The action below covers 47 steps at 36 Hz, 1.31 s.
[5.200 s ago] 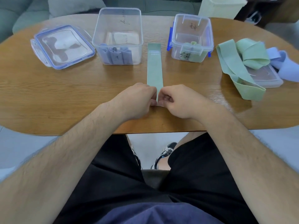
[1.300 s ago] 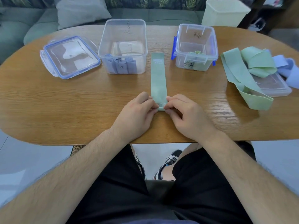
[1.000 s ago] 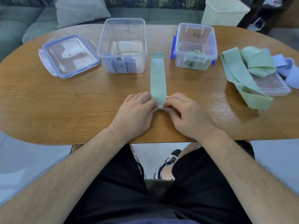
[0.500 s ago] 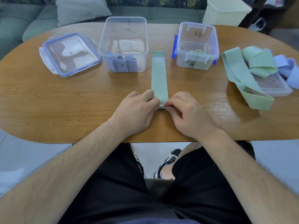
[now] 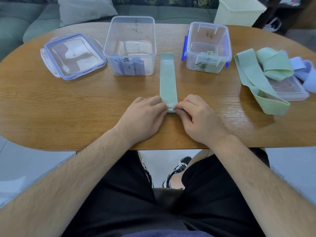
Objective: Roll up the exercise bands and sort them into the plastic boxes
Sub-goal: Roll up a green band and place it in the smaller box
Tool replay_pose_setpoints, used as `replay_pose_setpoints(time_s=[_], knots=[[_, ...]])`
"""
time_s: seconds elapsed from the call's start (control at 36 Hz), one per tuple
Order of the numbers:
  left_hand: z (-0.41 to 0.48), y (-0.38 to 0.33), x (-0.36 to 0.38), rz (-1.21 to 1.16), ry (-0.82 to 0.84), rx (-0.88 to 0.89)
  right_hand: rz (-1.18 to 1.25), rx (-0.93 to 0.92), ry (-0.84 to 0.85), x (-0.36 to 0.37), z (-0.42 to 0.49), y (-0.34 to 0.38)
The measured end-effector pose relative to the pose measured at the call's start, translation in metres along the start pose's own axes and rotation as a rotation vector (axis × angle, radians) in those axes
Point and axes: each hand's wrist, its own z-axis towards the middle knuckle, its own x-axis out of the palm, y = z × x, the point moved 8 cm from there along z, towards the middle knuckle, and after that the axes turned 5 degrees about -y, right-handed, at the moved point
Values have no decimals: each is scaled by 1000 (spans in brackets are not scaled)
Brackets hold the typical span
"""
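Oval and wooden, the table (image 5: 68,103) fills the head view, with a grey-green sofa (image 5: 34,19) and a pale bin (image 5: 239,12) beyond its far edge. On the table's middle lies the green band (image 5: 168,79), flat, its long axis running straight away from the person: the far end, with a small printed label, points between the two boxes, and the near end is turned over into a first tight roll. The left hand (image 5: 145,117) pinches that rolled end from the band's left side, fingers curled in against it; the right hand (image 5: 200,118) pinches it from the right side, thumb and forefinger on the roll, the other fingers bent. Both wrists rest on the table near the band's near end. Left of the band's far end stands the large clear box (image 5: 130,47), open, with rolled purple bands (image 5: 128,65) against its front wall; farther left lies a blue-rimmed lid (image 5: 73,56). Right of the band's far end stands the small clear box (image 5: 207,47) with blue clips, open, holding rolled green bands (image 5: 210,64). Well to the band's right a heap of loose green bands (image 5: 266,65) drapes over a second lid (image 5: 290,89), with lavender bands (image 5: 306,71) beyond them.
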Motion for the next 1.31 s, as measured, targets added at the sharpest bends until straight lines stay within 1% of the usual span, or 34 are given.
replay_pose_setpoints(time_s=[0.14,0.28,0.44,0.58,0.83,0.97,1.06,1.17,1.31], knots=[[0,4,-1,-124,-26,-74,0,1,0,1,2,-2],[3,3,-3,-152,-20,-73,9,12,-21,1,3,-4],[5,0,-8,-129,-13,-33,31,-1,2,1,4,-4],[4,0,-6,-105,-24,-44,13,-7,15,4,5,-5],[7,2,-2,-58,14,-29,-18,-9,34,4,7,-3],[7,2,2,-57,31,-10,-36,-32,2,4,6,-2],[8,3,0,-39,21,-16,-42,-30,-2,6,8,-4],[8,3,1,-23,12,-24,-65,-30,35,8,11,-5],[11,5,-4,-79,-65,-43,-63,-39,42,9,12,-6]])
